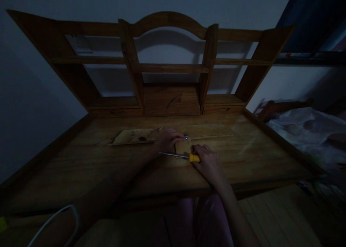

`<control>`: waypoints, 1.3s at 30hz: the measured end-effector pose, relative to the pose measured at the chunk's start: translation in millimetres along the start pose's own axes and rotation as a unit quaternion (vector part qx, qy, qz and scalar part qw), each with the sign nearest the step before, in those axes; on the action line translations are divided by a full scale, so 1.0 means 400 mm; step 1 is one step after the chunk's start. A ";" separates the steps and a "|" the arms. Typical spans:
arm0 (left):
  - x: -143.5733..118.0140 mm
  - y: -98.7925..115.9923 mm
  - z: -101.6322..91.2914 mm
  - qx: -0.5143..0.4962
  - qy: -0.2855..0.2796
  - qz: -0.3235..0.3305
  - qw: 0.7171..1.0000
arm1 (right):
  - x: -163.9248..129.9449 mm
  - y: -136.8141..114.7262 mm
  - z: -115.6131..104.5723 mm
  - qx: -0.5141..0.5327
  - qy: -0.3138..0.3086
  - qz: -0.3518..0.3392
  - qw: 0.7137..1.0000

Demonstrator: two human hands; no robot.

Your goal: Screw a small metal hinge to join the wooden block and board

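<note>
The room is dim. A small pale wooden block (183, 146) lies on the desk between my two hands. At its far edge is a small shiny metal fitting (186, 136), too small to make out exactly. My left hand (168, 139) is closed, with its fingertips at the fitting and the block's left edge. My right hand (208, 161) grips a screwdriver (194, 158) by its yellow handle, and its fingers reach the block's right side. The metal shaft points left across the block's near end, towards my left wrist.
The wooden desk (256, 157) has a worn, peeled strip (132, 136) behind my left hand. A shelf unit (171, 99) with small drawers rises along the back. Raised side edges border the desktop. Clear plastic-covered things (305, 128) are at the right. A white cable (54, 214) hangs lower left.
</note>
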State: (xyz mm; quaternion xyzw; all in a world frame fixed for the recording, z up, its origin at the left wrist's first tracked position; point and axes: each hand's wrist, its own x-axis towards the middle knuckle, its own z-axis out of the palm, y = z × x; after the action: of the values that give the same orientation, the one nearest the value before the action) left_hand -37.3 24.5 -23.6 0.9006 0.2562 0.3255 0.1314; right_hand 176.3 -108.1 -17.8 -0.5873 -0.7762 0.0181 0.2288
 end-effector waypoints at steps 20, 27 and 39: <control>-0.005 0.017 0.004 -0.047 0.027 -0.011 0.998 | 0.000 0.003 -0.001 -0.001 -0.007 -0.003 1.000; -0.003 0.014 -0.008 -0.010 0.060 -0.017 0.998 | -0.001 0.001 -0.002 0.003 0.000 -0.001 1.000; -0.003 0.016 -0.019 -0.030 0.052 -0.041 0.997 | -0.001 0.001 -0.003 -0.002 0.002 -0.006 1.000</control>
State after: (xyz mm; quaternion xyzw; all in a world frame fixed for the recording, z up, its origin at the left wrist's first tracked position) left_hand -40.4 19.1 -15.9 0.8669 0.2894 0.3737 0.1583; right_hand 177.1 -108.8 -17.0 -0.5830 -0.7793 0.0144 0.2293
